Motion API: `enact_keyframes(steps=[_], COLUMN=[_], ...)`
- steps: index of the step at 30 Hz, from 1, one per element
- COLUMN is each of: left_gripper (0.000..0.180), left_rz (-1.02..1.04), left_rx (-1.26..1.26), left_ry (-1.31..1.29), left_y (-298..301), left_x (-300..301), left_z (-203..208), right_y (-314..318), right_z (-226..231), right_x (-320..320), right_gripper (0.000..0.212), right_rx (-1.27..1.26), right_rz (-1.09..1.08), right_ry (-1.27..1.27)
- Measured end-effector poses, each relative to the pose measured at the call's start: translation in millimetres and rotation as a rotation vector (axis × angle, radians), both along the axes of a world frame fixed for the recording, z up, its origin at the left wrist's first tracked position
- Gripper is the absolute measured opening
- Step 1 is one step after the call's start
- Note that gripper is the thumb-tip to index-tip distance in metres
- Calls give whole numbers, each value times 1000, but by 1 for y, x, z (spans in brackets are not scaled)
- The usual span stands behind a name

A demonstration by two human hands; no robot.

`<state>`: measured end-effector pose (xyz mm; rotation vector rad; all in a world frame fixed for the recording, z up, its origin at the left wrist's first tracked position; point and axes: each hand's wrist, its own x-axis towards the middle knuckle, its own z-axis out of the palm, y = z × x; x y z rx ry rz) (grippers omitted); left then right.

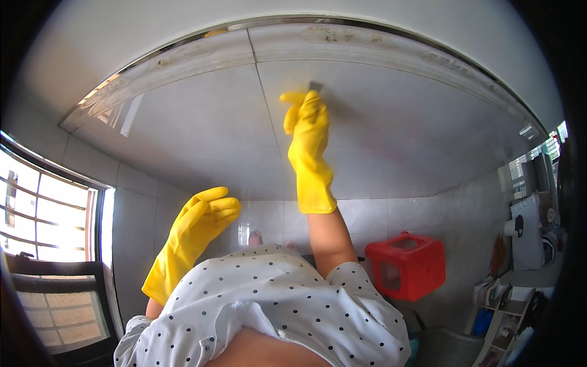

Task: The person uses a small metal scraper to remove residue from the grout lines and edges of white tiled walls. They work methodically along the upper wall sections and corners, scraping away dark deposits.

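Yellow rubber gloves cover both of my hands. My right hand [307, 113] reaches up and presses a small dark grey pad [315, 86] against the grey tiled wall [391, 110], just right of a vertical grout line. The glove hides most of the pad, so its exact kind is unclear. My left hand [205, 214] hangs at the left, away from the wall surface, holding nothing; its fingers are loosely bent and slightly apart.
Along the wall's top runs a patterned border tile [342, 38] with brownish stains. A red plastic stool [422, 269] stands to my right on the floor. At the far right is a cluttered shelf [510, 309]; a barred window [49, 211] is at the left.
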<state>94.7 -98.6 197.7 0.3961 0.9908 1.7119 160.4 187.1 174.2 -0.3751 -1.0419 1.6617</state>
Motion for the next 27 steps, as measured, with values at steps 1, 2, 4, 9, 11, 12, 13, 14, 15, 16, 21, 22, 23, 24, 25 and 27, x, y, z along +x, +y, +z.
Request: enact_keyframes(steps=[1,2,4,9,11,12,13,14,15,16,21,22,23,24,25,27], left_gripper=[46,45,44,42,41,41,41,41,41,41,45,46,46,46,46,46], left_rz=[-4,-11,-25,-10,-19,-27,-29,-39,-48,-61,22,29,36,34,34,36], left_rx=[3,23,63,37,32,28,23,47,71,96,21,18,15,24,31,18], left_ry=[-6,-6,-7,-32,-30,-23,-17,-18,-18,-16,5,5,4,-3,-16,-26], left_y=[1,2,4,-1,2,3,3,2,1,1,-7,-7,-7,-7,-9,-10], left_x=[-1,0,2,1,1,1,2,1,1,0,8,8,7,7,7,9], left_z=[-3,-1,2,-5,-4,-1,-1,-3,-6,-6,-8,-8,-8,-7,-8,-7], right_y=[-6,-7,-3,-2,-6,-4,-5,-4,0,7,16,17,19,22,22,27], right_z=[-5,-7,-3,9,8,9,12,22,26,31,61,60,54,49,49,56], right_x=[5,7,10,11,5,4,3,0,0,3,17,17,17,18,21,28], right_gripper=[56,58,59,51,41,38,36,35,36,37,45,46,47,48,49,39], right_rx=[-9,-58,-79,-68,-196,-212,-228,-249,-217,-184,-277,-283,-290,-297,-305,-383], right_rz=[50,43,-10,-8,-13,-21,-24,-86,-92,-101,-110,-101,-92,-82,-70,-31], right_ry=[-44,-47,-48,-47,56,92,125,151,148,148,116,134,152,170,182,189])
